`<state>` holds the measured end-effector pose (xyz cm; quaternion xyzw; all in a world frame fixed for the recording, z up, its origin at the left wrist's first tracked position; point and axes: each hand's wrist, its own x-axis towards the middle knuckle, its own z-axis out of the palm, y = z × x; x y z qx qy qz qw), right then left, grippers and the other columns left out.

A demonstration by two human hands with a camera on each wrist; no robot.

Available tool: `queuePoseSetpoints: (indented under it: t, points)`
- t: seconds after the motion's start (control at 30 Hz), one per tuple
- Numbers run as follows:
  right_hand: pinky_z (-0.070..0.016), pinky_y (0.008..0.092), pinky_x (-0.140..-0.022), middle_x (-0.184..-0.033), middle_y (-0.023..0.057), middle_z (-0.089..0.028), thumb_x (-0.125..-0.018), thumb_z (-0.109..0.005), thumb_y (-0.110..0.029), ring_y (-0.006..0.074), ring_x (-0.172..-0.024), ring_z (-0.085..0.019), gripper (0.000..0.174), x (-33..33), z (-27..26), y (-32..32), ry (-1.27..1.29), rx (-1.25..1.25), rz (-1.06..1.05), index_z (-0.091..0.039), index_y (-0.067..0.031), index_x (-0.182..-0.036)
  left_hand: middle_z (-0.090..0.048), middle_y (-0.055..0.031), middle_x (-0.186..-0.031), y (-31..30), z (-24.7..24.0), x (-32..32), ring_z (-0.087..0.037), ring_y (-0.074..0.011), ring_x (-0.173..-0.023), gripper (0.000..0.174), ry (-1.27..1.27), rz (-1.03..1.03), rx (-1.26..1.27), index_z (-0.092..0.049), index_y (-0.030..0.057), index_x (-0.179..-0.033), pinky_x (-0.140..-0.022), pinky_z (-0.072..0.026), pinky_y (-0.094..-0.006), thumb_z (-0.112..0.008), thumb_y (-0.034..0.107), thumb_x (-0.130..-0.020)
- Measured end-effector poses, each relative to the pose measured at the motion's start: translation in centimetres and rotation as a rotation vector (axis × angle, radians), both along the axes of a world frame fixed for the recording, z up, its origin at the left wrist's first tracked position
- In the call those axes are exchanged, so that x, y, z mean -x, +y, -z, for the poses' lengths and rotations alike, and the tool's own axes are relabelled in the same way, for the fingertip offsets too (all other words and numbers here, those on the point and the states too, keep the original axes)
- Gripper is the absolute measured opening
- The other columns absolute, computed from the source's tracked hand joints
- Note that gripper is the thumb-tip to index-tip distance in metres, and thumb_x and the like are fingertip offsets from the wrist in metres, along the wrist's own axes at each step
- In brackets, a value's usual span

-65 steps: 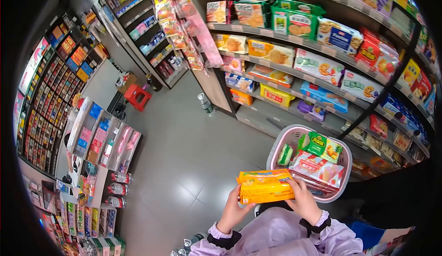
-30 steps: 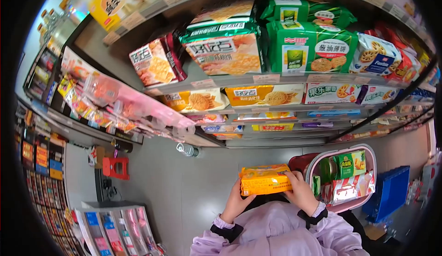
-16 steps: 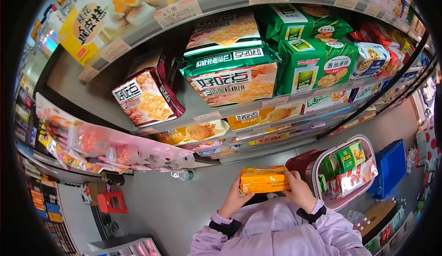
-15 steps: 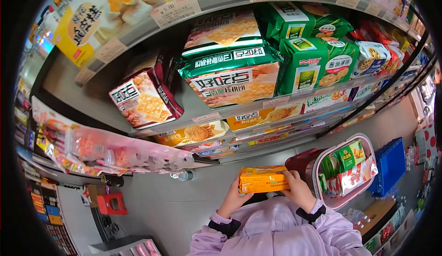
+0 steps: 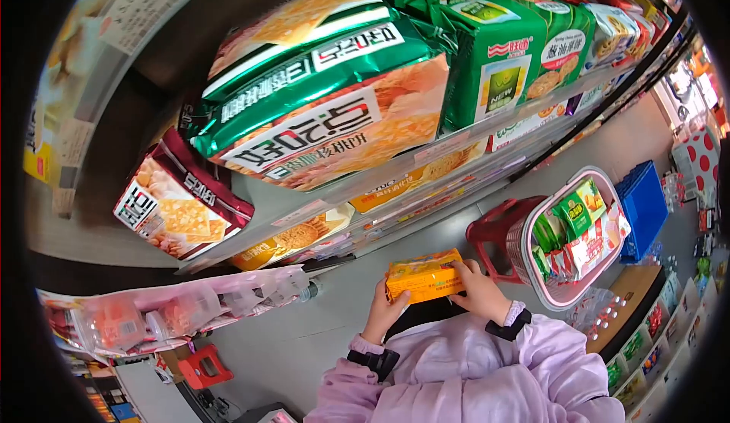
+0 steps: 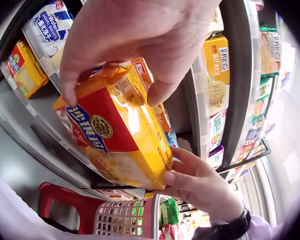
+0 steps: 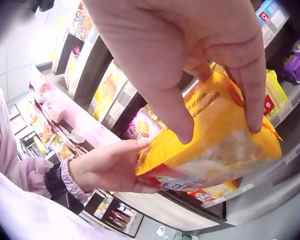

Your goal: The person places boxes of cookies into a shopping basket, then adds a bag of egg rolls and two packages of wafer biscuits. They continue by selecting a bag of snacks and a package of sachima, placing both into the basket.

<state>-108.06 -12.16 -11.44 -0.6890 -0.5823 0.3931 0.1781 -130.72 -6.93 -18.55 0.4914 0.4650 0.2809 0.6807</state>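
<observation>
An orange-yellow packet (image 5: 423, 277) is held in front of the body by both hands in the head view. The left hand (image 5: 385, 310) grips its left end, and the right hand (image 5: 482, 292) pinches its right end. In the left wrist view the packet (image 6: 115, 125) shows a red patch on its large face, with the left hand (image 6: 135, 45) over one end and the right hand (image 6: 205, 187) at the other. From the right wrist, the right hand (image 7: 190, 55) has thumb and fingers on opposite sides of the packet (image 7: 210, 135); the left hand (image 7: 110, 167) holds the far end.
Shelves of biscuit packs, among them a large green-topped pack (image 5: 327, 119) and green packs (image 5: 509, 65), fill the upper head view. At right a pink-rimmed basket (image 5: 566, 303) with packets stands beside a red stool (image 5: 487, 229) and a blue crate (image 5: 645, 210). Another red stool (image 5: 204, 368) is lower left.
The head view has turned and come closer to the shelf, so its packs look larger. The held packet appears slightly higher and more tilted, still in both hands.
</observation>
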Motion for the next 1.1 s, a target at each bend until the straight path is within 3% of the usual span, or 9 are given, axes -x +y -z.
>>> queuePoseSetpoints:
  t: [0.17, 0.33, 0.37, 0.47, 0.57, 0.77, 0.97, 1.1]
  points:
    - [-0.0465, 0.0385, -0.081, -0.125, 0.027, -0.032, -0.069, -0.066, -0.013, 0.0419, -0.097, -0.052, 0.064, 0.5, 3.1, -0.4, 0.055, -0.033, 0.11, -0.034, -0.0027, -0.124, -0.047, -0.0097, -0.118, -0.4, 2.7, -0.1, -0.047, -0.0165, -0.108, 0.055, -0.054, 0.0, 0.095, -0.029, -0.0013, -0.128, -0.091, -0.0388, -0.0281, -0.058, 0.006, -0.082]
    - [-0.0414, 0.0375, -0.091, -0.127, 0.0309, -0.031, -0.07, -0.064, -0.011, 0.043, -0.109, -0.045, 0.062, 0.3, 7.4, -1.3, 0.057, -0.091, 0.204, -0.037, -0.005, -0.125, -0.05, -0.0092, -0.115, -0.7, 3.8, -0.7, -0.049, -0.0169, -0.105, 0.05, 0.215, 0.13, 0.06, -0.038, -0.0001, -0.125, -0.088, -0.04, -0.0278, -0.058, 0.006, -0.08]
    - [-0.04, 0.037, -0.093, -0.125, 0.0307, -0.033, -0.07, -0.064, -0.011, 0.0414, -0.111, -0.044, 0.061, 0.0, 8.0, -1.4, 0.166, -0.025, 0.238, -0.037, -0.0059, -0.125, -0.051, -0.0092, -0.114, -0.7, 4.4, -0.7, -0.05, -0.017, -0.105, 0.048, 0.271, 0.162, 0.031, -0.039, -0.0002, -0.123, -0.088, -0.0402, -0.0277, -0.058, 0.007, -0.08]
    - [-0.0399, 0.0365, -0.093, -0.125, 0.0286, -0.035, -0.07, -0.063, -0.011, 0.041, -0.111, -0.044, 0.06, -0.2, 9.9, -1.6, 0.182, 0.038, 0.249, -0.038, -0.0053, -0.124, -0.054, -0.0097, -0.11, -0.2, 5.4, -1.1, -0.051, -0.0176, -0.102, 0.045, 0.169, 0.14, 0.035, -0.043, -0.0016, -0.12, -0.087, -0.0408, -0.0275, -0.057, 0.008, -0.079]
    - [-0.0403, 0.0363, -0.092, -0.123, 0.026, -0.038, -0.07, -0.063, -0.011, 0.0397, -0.109, -0.045, 0.059, 0.1, 11.6, -1.8, 0.183, -0.006, 0.244, -0.038, -0.005, -0.124, -0.058, -0.0111, -0.1, 0.0, 6.0, -1.9, -0.058, -0.0197, -0.09, 0.037, 0.135, 0.012, 0.054, -0.047, -0.0043, -0.111, -0.078, -0.045, -0.0282, -0.056, 0.004, -0.076]
    - [-0.0385, 0.0349, -0.093, -0.118, 0.0209, -0.043, -0.071, -0.062, -0.007, 0.035, -0.11, -0.044, 0.055, 0.2, 14.5, -1.0, 0.191, 0.032, 0.23, -0.04, -0.0013, -0.121, -0.055, -0.0148, -0.107, -1.9, 12.1, -1.9, -0.055, -0.0208, -0.097, 0.043, 0.205, -0.069, 0.009, -0.041, -0.006, -0.117, -0.083, -0.0438, -0.0291, -0.053, 0.004, -0.077]
    - [-0.0423, 0.0365, -0.089, -0.118, 0.0214, -0.045, -0.075, -0.06, -0.007, 0.038, -0.105, -0.049, 0.045, -0.1, 19.1, 0.0, 0.154, -0.018, 0.197, -0.046, -0.003, -0.117, -0.046, -0.0185, -0.119, -3.4, 14.4, -3.3, -0.049, -0.0244, -0.108, 0.055, 0.199, -0.444, 0.2, -0.03, -0.0095, -0.126, -0.091, -0.0394, -0.0301, -0.052, 0.004, -0.077]
    - [-0.0389, 0.0356, -0.093, -0.118, 0.0204, -0.046, -0.08, -0.051, 0.001, 0.0362, -0.109, -0.046, 0.037, -0.8, 22.1, 1.3, 0.098, -0.168, 0.152, -0.046, -0.0038, -0.117, -0.043, -0.0186, -0.123, -2.5, 17.3, -4.2, -0.042, -0.023, -0.115, 0.055, 0.14, -0.534, 0.095, -0.029, -0.0075, -0.129, -0.096, -0.0342, -0.0301, -0.048, 0.001, -0.077]
